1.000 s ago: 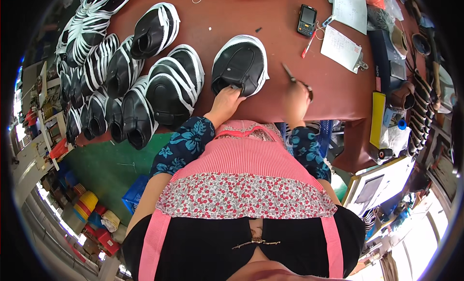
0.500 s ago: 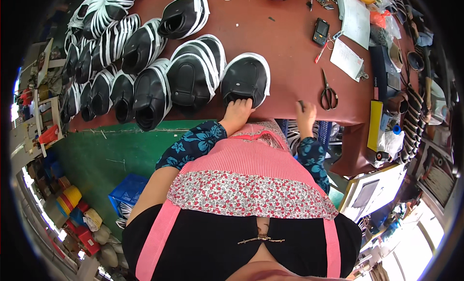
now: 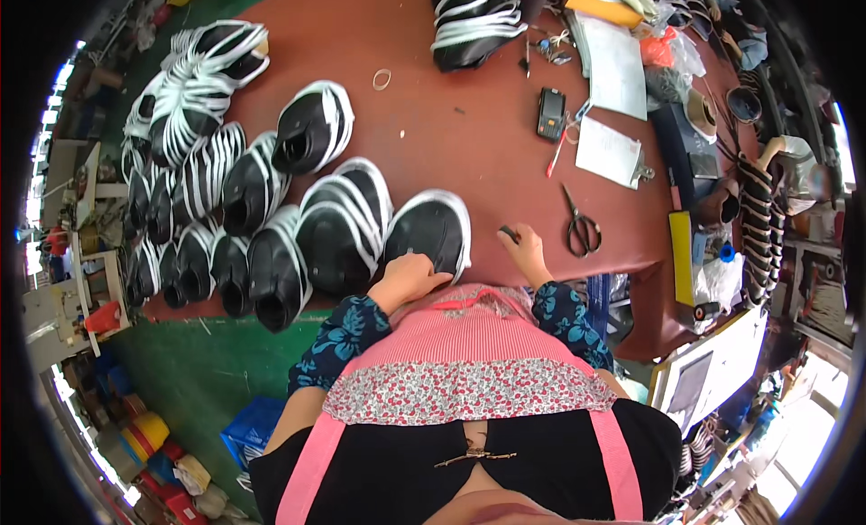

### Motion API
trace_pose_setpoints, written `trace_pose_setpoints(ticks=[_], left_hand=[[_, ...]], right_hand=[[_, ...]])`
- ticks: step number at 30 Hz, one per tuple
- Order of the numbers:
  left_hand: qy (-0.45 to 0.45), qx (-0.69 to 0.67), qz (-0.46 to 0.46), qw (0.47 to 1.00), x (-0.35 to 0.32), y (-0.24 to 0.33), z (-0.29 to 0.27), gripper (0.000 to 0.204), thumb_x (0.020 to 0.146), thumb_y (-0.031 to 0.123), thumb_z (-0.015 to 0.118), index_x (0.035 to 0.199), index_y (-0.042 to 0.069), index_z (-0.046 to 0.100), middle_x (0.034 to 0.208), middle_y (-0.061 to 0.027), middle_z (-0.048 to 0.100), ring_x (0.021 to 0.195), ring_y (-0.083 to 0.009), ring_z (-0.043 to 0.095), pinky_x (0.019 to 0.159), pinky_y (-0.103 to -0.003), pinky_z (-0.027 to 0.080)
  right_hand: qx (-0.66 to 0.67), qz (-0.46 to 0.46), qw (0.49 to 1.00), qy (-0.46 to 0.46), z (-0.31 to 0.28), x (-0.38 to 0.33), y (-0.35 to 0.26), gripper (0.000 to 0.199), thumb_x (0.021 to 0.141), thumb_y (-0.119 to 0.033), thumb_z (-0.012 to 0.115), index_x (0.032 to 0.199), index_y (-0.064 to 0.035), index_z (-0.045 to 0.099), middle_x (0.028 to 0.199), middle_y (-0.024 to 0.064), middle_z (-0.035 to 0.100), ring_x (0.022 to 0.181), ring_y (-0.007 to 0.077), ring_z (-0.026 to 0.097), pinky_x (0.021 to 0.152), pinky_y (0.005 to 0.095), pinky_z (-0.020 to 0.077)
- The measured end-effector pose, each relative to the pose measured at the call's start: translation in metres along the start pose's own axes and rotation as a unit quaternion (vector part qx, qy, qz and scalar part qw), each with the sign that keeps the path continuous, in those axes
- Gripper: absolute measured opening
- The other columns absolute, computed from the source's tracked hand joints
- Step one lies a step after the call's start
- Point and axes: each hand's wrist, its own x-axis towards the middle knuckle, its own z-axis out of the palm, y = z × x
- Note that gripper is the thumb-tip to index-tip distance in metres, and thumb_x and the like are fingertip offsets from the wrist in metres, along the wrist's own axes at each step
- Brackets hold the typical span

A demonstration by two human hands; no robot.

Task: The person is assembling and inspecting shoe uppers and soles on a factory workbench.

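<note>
A black shoe upper [image 3: 431, 229] with a white edge lies near the front of the brown-red table, at the right end of the rows. My left hand [image 3: 408, 281] is closed on its near end and covers the opening there. Just right of it, above the table's front edge, my right hand [image 3: 529, 254] holds a small dark object [image 3: 511, 234] between thumb and fingers; its kind is too small to make out. A nested stack of similar uppers [image 3: 334, 241] sits directly left of the one I hold. Scissors [image 3: 583, 229] with dark handles rest beyond my right hand.
More black-and-white uppers [image 3: 262, 196] fill the table's left side, and a bundle [image 3: 474, 29] lies at the far edge. Toward the right are a handheld device [image 3: 551, 115], a clipboard with paper [image 3: 610, 151], a red pen [image 3: 556, 157] and a yellow-sided box [image 3: 681, 254].
The view has tilted, so the table sits lower in the picture. My right hand has come a little forward and left, nearer the upper. My left hand stays at the upper's near end.
</note>
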Motion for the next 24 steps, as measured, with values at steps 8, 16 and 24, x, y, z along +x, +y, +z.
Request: trace_pose_setpoints(ticks=[8,16,24], left_hand=[[0.301,-0.141,0.147,0.932,0.263,0.03,-0.226,0.043,0.106,0.026,0.075,0.143,0.005,0.064,0.134,-0.0195,0.076,0.125,-0.0335,0.075,0.105,-0.045,0.059],[0.508,0.045,0.15,0.847,0.549,0.034,-0.433,0.062,0.091,-0.008,0.064,0.149,0.011,0.064,0.148,-0.0214,0.064,0.138,-0.0441,0.059,0.116,-0.051,0.05],[0.325,0.065,0.115,0.937,0.637,0.012,-0.458,0.026,0.099,0.01,0.068,0.124,0.009,0.076,0.123,-0.0183,0.077,0.121,-0.0357,0.073,0.1,-0.045,0.055]], right_hand=[[0.227,0.228,0.939,-0.122,-0.039,0.138,0.045,0.037,0.102,-0.036,0.081,0.097,0.0001,0.072,0.084,0.0136,0.08,0.072,0.0211,0.078,0.058,0.0361,0.0568],[0.323,0.351,0.849,-0.225,-0.054,0.198,0.059,0.033,0.106,-0.032,0.077,0.102,-0.0005,0.07,0.085,0.0139,0.082,0.063,0.0191,0.079,0.047,0.0301,0.0552],[0.307,0.355,0.856,-0.215,-0.058,0.21,0.066,0.033,0.106,-0.034,0.077,0.099,-0.0019,0.069,0.08,0.011,0.082,0.061,0.0171,0.078,0.05,0.0294,0.0551]])
